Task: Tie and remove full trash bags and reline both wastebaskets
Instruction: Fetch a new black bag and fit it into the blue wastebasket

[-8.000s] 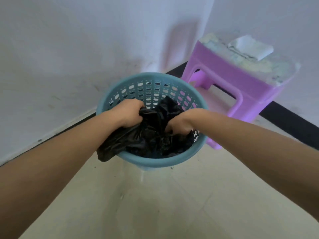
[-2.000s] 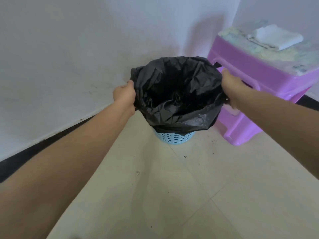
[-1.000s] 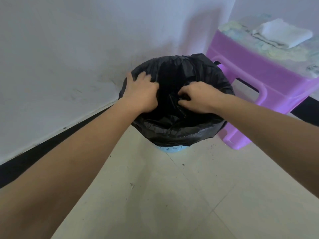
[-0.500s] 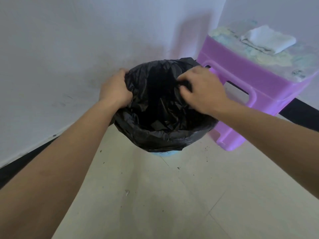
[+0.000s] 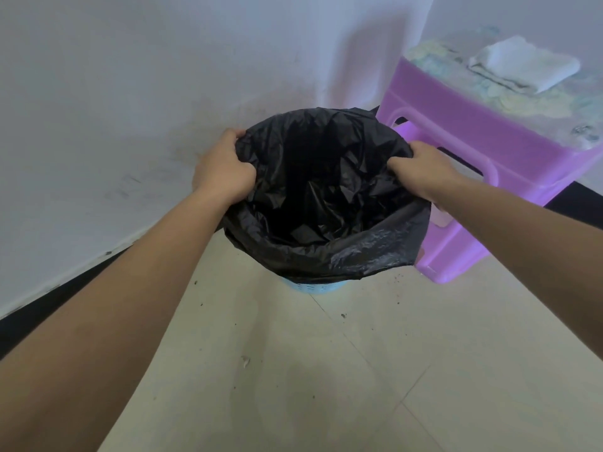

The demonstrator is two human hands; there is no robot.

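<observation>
A black trash bag (image 5: 326,203) lines a blue wastebasket (image 5: 313,287) on the floor, its mouth open and folded down over the rim. Only the basket's bottom edge shows below the plastic. My left hand (image 5: 222,168) grips the bag's left edge, fingers curled into the plastic. My right hand (image 5: 421,168) grips the right edge the same way. The bag's inside looks dark and crumpled.
A purple plastic stool (image 5: 483,164) stands right beside the basket, with a folded white cloth (image 5: 525,63) on top. White walls (image 5: 130,93) with a black baseboard meet in the corner behind. Pale floor tiles (image 5: 326,370) with small specks of dirt lie in front.
Both hands have moved apart from the middle of the bag's mouth to its left and right edges, and the opening is spread wider over the rim.
</observation>
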